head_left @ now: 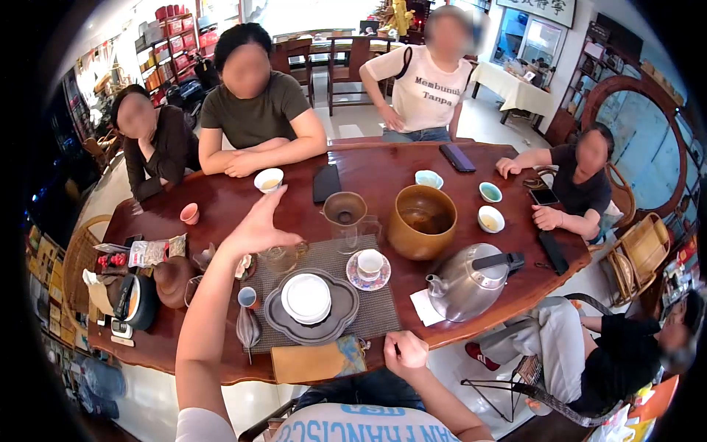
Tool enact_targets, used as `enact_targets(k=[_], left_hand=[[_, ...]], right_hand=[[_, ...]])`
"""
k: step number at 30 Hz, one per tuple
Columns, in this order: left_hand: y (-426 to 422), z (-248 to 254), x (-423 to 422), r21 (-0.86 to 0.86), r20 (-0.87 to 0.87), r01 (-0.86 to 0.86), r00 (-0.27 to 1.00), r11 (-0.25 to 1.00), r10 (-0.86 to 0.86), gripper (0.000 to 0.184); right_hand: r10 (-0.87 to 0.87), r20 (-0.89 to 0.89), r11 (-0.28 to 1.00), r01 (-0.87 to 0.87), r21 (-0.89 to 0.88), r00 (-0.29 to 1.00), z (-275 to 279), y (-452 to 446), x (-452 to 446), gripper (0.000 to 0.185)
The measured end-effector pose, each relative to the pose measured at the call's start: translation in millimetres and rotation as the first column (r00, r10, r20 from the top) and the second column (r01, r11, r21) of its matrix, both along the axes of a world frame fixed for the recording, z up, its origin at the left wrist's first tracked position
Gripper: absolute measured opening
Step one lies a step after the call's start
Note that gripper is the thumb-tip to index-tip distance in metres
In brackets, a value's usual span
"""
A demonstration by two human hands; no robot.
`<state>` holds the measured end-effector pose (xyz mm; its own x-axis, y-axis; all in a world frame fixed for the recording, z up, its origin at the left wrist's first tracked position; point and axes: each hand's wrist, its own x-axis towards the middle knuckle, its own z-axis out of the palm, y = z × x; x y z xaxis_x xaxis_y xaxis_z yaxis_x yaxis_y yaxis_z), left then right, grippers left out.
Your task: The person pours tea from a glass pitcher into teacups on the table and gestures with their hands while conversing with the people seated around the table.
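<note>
My left hand (259, 227) reaches out over the dark red table, fingers apart, its fingertips just short of a white cup (269, 180) with pale tea. Below that hand is a glass pitcher (279, 258) on the woven mat (383, 309). A white lidded bowl (305, 298) sits on a grey lobed tray (349, 315). My right hand (406, 352) rests curled at the near table edge, beside a tan and blue cloth (317, 361); whether it holds anything is hidden. A small white cup (370, 261) stands on a patterned saucer nearby.
A steel kettle (468, 287), a large brown pot (422, 221) and a strainer (345, 211) on glass stand to the right. Several cups, phones and a clay teapot (174, 281) are on the table (353, 166). Several people are around it.
</note>
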<state>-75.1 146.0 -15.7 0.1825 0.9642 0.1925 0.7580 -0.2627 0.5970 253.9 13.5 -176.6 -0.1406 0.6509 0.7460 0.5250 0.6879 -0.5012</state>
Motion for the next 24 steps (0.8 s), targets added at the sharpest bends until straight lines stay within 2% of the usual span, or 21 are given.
enact_targets(k=[2, 6, 8, 9, 11, 12, 13, 14, 16, 19, 24], left_hand=[[10, 27, 24, 0.024, 0.025, 0.079, 0.997, 0.997, -0.08, 0.1], [46, 26, 59, 0.16, -0.291, 0.315, 0.921, 0.936, -0.26, 0.1], [58, 21, 75, 0.108, -0.483, 0.388, 0.825, 0.915, -0.293, 0.103], [59, 20, 83, 0.05, -0.552, 0.363, 0.787, 0.93, -0.277, 0.104], [62, 24, 95, -0.062, -0.611, 0.331, 0.733, 0.942, -0.298, 0.107], [62, 24, 98, -0.125, -0.633, 0.308, 0.707, 0.943, -0.315, 0.108], [67, 19, 96, -0.163, -0.562, 0.33, 0.743, 0.93, -0.363, 0.107], [70, 13, 95, -0.14, -0.557, 0.365, 0.739, 0.92, -0.378, 0.106], [71, 14, 97, -0.168, -0.515, 0.314, 0.78, 0.935, -0.355, 0.102], [73, 9, 95, -0.085, -0.56, 0.352, 0.757, 0.932, -0.337, 0.097], [69, 15, 98, -0.124, -0.569, 0.279, 0.766, 0.952, -0.299, 0.093]], right_hand=[[-0.013, 0.015, 1.0, 0.013, -0.003, 1.0, 0, 0, -1, 0.009], [-0.047, 0.037, 0.999, 0.047, -0.016, 0.998, -1, -4, -1, 0.011], [-0.055, 0.034, 0.998, 0.055, 0.005, 0.998, -1, 1, -1, 0.011], [-0.056, 0.027, 0.998, 0.055, 0.015, 0.998, -2, 2, -1, 0.011], [-0.053, 0.015, 0.998, 0.053, 0.017, 0.998, -4, 0, 0, 0.01], [-0.049, 0.018, 0.999, 0.048, 0.008, 0.999, -3, 0, 0, 0.01], [-0.042, 0.021, 0.999, 0.042, -0.006, 0.999, -2, -1, 1, 0.011], [-0.033, 0.022, 0.999, 0.033, -0.01, 0.999, -2, -1, 0, 0.011], [-0.023, 0.019, 1.0, 0.023, -0.014, 1.0, -3, -1, 1, 0.01], [-0.03, 0.013, 1.0, 0.03, -0.005, 0.999, -5, 1, 0, 0.011], [-0.028, 0.012, 1.0, 0.028, -0.01, 1.0, -4, 1, 0, 0.011]])
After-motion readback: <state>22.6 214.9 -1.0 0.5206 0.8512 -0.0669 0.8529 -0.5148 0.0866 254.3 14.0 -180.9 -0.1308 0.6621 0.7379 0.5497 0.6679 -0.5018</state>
